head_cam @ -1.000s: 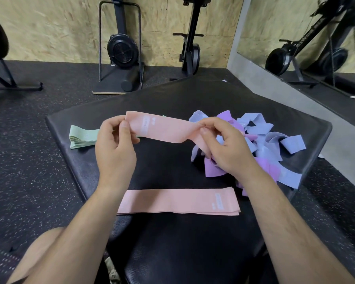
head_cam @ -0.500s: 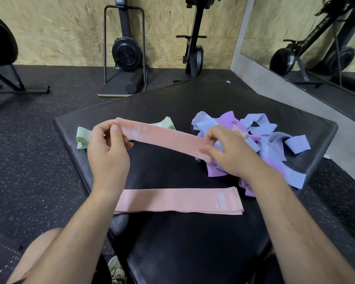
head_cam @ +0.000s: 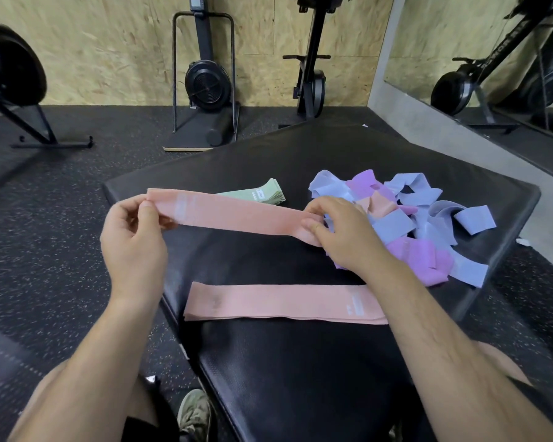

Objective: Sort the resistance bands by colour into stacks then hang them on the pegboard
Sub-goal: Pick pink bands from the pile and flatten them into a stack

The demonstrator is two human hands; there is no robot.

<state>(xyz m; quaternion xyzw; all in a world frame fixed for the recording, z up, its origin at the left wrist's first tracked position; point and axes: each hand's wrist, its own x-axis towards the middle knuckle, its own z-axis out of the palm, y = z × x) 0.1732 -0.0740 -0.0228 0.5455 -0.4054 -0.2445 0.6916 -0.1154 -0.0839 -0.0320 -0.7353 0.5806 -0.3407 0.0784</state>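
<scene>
The left hand [head_cam: 131,240] pinches the left end of a pink resistance band [head_cam: 237,215] between thumb and fingers, and the right hand [head_cam: 342,237] pinches the right end the same way, so each grip is closed on that band. The band is held out flat between the two hands above the black padded desk [head_cam: 300,378], its right end a little lower than its left, with a pale label patch showing near the left end. Nearer on the desk, a second pink band [head_cam: 281,303] lies flat and straight along the near part of the surface, its right end passing under the right forearm. On the far side, a neat stack of green bands [head_cam: 259,194] rests on the desk, partly hidden by the held band. To the right lies a loose, tangled pile of blue and purple bands [head_cam: 428,224], touching one another and overlapping, with a pink piece [head_cam: 377,202] among them just beside the right hand. The desk stands on a dark speckled floor [head_cam: 61,250]. Against the far wooden wall stand black exercise machines [head_cam: 205,81], and a mirror [head_cam: 492,59] runs along the right. A shoe [head_cam: 193,409] shows at the bottom beside the desk.
</scene>
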